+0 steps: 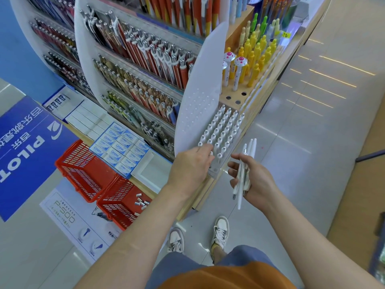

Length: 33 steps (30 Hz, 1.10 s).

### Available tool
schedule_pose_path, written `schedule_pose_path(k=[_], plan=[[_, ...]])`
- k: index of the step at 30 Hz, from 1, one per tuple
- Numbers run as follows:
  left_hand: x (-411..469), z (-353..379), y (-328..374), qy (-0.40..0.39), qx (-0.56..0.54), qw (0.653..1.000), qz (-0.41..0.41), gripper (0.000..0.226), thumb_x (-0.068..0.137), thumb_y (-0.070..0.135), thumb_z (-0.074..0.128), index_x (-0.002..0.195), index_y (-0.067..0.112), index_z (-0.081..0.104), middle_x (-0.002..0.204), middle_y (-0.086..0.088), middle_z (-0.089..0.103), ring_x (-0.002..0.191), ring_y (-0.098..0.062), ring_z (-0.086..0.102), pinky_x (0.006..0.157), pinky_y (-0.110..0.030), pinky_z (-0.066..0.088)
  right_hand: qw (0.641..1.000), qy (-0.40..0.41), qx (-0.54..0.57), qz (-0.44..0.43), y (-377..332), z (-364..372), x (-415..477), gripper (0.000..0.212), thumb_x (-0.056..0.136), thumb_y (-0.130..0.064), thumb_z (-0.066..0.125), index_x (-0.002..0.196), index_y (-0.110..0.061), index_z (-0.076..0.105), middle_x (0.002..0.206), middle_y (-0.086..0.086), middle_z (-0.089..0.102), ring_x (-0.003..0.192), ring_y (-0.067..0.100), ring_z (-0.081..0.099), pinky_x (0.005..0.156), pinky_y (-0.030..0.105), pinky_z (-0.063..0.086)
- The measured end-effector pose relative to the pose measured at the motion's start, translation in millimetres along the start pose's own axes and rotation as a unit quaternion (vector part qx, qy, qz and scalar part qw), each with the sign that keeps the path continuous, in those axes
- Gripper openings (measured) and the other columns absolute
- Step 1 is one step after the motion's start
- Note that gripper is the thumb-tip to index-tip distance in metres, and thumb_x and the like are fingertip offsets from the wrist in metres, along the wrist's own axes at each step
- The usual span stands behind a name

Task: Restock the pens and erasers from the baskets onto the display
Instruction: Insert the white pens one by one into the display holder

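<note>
1. Shop aisle with pale glossy floor tiles point(291, 142). You stand at the end corner of a tall pen display point(145, 69).
2. Your right hand point(256, 180) grasps a small bundle of white pens point(242, 176). The fingers are curled round the barrels, with the metal tips pointing down. The bundle sits just right of the display's corner, not touching it.
3. Your left hand point(191, 165) is at the near edge of the white-pen rack point(223, 130), by the front row. The back of the hand hides the fingertips, so you can't tell whether it pinches a pen or only touches.
4. The rack holds close-packed rows of upright white pens on a tilted tray at the display's end.
5. Above the rack is a wooden peg board with yellow pens point(256, 55) standing in holes.
6. Left of your left arm, two red baskets sit side by side on the floor. The nearer basket point(123, 199) holds a few small pale pieces point(141, 202), too small to identify. The farther basket point(83, 165) is beside it.
7. Blue-and-white Campus boxes point(120, 144) lie on the low shelf just above the baskets.
8. A blue PILOT sign point(25, 147) is on the floor, far left.
</note>
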<state>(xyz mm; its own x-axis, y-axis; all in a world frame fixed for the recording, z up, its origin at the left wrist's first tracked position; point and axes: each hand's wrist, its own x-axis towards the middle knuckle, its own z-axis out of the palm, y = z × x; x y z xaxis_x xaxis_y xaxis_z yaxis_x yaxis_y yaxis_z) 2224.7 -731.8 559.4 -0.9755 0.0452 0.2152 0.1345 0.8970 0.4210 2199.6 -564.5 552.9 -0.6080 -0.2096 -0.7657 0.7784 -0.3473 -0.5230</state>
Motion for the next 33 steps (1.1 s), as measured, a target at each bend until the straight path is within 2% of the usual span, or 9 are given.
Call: schedule_pose_path(k=[6,11,14,19,21,25,28,30,33], plan=[[-2,17,-4,0.013,0.031,0.999,0.023,0.020,0.090,0.023,0.045,0.090,0.013,0.062,0.062,0.000,0.058,0.055,-0.022,0.058,0.043,-0.032,0.045,0.999,-0.026,0.027,-0.007,0,4,-5,0.015,0.094,-0.024,0.058,0.100,-0.010,0.062,0.075,0.007,0.056,0.065,0.019,0.056,0.050,0.026,0.046],[-2,3,4,0.026,0.023,0.999,-0.006,0.017,0.083,0.023,0.062,0.096,0.013,0.065,0.064,-0.001,0.063,0.055,-0.025,0.060,0.044,-0.030,0.048,0.996,-0.043,0.072,-0.034,-6,10,-13,0.018,0.093,-0.029,0.059,0.093,-0.013,0.051,0.059,0.002,0.045,0.052,0.016,0.048,0.045,0.024,0.044],[-16,-16,25,0.054,-0.036,0.996,-0.054,0.023,0.089,0.031,0.055,0.104,0.017,0.066,0.078,0.002,0.067,0.065,-0.018,0.061,0.055,-0.033,0.052,0.992,-0.041,0.103,-0.055,-12,18,-17,0.021,0.091,-0.031,0.061,0.089,-0.016,0.046,0.057,-0.001,0.038,0.048,0.013,0.042,0.042,0.022,0.040],[-37,-32,66,-0.085,-0.175,0.965,-0.174,0.033,0.078,0.055,0.064,0.104,0.038,0.058,0.074,0.010,0.063,0.067,-0.005,0.059,0.068,-0.028,0.050,0.986,-0.036,0.146,-0.078,-14,33,-24,0.027,0.091,-0.037,0.059,0.080,-0.017,0.045,0.058,-0.002,0.033,0.046,0.011,0.037,0.041,0.020,0.035],[-38,-34,68,-0.078,-0.166,0.965,-0.188,0.035,0.077,0.049,0.068,0.108,0.037,0.060,0.075,0.009,0.065,0.067,-0.008,0.062,0.069,-0.028,0.051,0.983,-0.027,0.160,-0.082,-14,38,-26,0.031,0.090,-0.043,0.059,0.080,-0.017,0.045,0.058,-0.002,0.035,0.046,0.011,0.037,0.042,0.020,0.035],[-39,-37,68,-0.067,-0.059,0.991,-0.101,0.015,0.091,0.034,0.055,0.093,0.023,0.066,0.062,-0.002,0.064,0.058,-0.025,0.058,0.054,-0.033,0.047,0.986,0.016,0.138,-0.093,-12,43,-26,0.043,0.088,-0.057,0.054,0.079,-0.016,0.045,0.058,-0.001,0.035,0.049,0.013,0.038,0.047,0.024,0.037],[-43,-39,66,-0.051,-0.028,0.993,-0.100,0.016,0.088,0.031,0.053,0.094,0.023,0.066,0.060,0.002,0.065,0.054,-0.020,0.060,0.050,-0.029,0.047,0.987,0.058,0.066,-0.137,-16,43,-24,0.046,0.091,-0.061,0.046,0.077,-0.017,0.045,0.054,-0.002,0.037,0.046,0.012,0.036,0.045,0.024,0.035],[-45,-40,62,-0.066,-0.147,0.967,-0.195,0.013,0.092,0.029,0.051,0.095,0.026,0.064,0.069,0.004,0.069,0.063,-0.014,0.066,0.061,-0.032,0.054,0.990,0.028,0.031,-0.134,-23,37,-26,0.049,0.089,-0.065,0.043,0.075,-0.018,0.045,0.052,-0.002,0.033,0.041,0.011,0.027,0.039,0.019,0.025],[-42,-42,59,-0.066,-0.360,0.871,-0.326,0.019,0.094,0.014,0.056,0.087,0.030,0.062,0.071,0.003,0.071,0.062,-0.010,0.068,0.063,-0.028,0.056,0.990,-0.099,-0.044,-0.095,-28,28,-31,0.034,0.088,-0.049,0.054,0.085,-0.015,0.053,0.052,-0.003,0.026,0.039,0.007,0.018,0.036,0.014,0.017]])
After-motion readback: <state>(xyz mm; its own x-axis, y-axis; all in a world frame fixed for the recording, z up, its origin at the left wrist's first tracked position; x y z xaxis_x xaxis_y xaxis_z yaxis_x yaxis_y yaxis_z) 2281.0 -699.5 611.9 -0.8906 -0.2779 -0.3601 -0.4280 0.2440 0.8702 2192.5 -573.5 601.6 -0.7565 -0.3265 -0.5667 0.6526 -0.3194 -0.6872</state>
